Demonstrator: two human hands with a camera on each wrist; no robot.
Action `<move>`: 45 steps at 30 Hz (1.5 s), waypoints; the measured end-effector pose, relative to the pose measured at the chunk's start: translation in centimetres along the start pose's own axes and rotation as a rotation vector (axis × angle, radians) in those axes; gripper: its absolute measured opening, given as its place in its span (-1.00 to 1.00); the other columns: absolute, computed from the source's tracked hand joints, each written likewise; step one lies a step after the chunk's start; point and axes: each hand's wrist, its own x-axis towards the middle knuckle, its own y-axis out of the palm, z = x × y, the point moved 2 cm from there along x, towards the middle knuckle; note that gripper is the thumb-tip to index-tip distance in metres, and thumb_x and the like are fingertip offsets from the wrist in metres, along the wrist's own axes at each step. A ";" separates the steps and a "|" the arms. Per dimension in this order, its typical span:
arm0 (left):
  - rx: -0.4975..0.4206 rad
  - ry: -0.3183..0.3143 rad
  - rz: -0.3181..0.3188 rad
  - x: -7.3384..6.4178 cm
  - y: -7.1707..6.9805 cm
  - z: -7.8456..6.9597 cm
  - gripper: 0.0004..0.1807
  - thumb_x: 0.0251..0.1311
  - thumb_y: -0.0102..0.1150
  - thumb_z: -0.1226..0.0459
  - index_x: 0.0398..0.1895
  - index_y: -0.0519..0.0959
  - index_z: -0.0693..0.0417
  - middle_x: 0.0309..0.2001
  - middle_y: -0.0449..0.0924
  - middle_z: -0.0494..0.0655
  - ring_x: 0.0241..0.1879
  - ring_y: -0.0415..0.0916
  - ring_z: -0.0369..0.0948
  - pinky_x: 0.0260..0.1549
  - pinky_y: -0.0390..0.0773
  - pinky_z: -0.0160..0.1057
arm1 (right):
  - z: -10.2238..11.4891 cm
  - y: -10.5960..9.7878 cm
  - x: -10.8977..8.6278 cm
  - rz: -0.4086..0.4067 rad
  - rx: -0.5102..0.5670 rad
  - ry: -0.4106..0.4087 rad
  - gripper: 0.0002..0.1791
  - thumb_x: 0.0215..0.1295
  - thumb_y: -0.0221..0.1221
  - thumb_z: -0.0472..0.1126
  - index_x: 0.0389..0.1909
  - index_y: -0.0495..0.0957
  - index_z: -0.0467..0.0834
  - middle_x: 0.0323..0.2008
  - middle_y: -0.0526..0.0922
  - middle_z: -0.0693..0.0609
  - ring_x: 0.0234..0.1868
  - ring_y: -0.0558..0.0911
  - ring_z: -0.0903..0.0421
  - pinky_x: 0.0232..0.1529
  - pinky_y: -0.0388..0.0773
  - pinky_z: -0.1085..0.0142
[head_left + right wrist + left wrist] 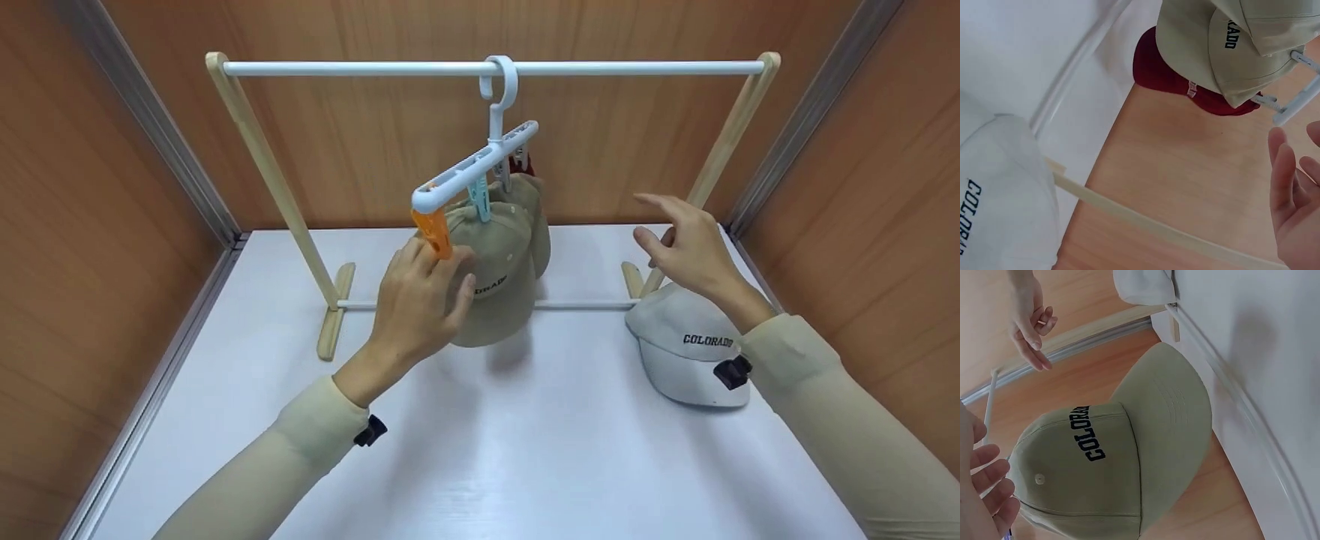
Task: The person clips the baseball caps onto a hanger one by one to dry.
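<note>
A white clip hanger [469, 169] hangs by its hook, set at a slant. From its light blue clip [479, 199] hangs a tan cap [499, 307] lettered in black, brim down. Another tan cap [538, 217] and a dark red cap [1159, 64] hang behind it. My left hand [416, 304] is beside the front cap, just under the orange clip [433, 231] at the hanger's near end. Its fingers [995, 478] look loosely bent in the left wrist view, with nothing held. My right hand [690, 247] hovers in the air at the right, fingers apart, holding nothing.
A pale grey cap [679, 322] lies on the white table [562, 450] below my right hand, by the rack's right foot. The rack has a white top rail [360, 69] and wooden side posts [274, 180]. Wood-grain panels [330, 150] enclose the table.
</note>
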 end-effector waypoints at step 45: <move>0.109 0.290 0.169 1.3 5.7 -7.7 -0.69 0.47 0.15 0.10 0.15 0.65 -0.05 -0.04 0.67 -0.16 -0.06 0.51 -0.14 -0.01 0.55 -0.19 | -7.3 -2.1 -5.5 0.013 -0.045 0.199 -0.47 0.53 0.20 -0.22 0.47 0.47 -0.20 0.40 0.51 -0.31 -0.59 0.64 0.37 -0.45 0.45 0.50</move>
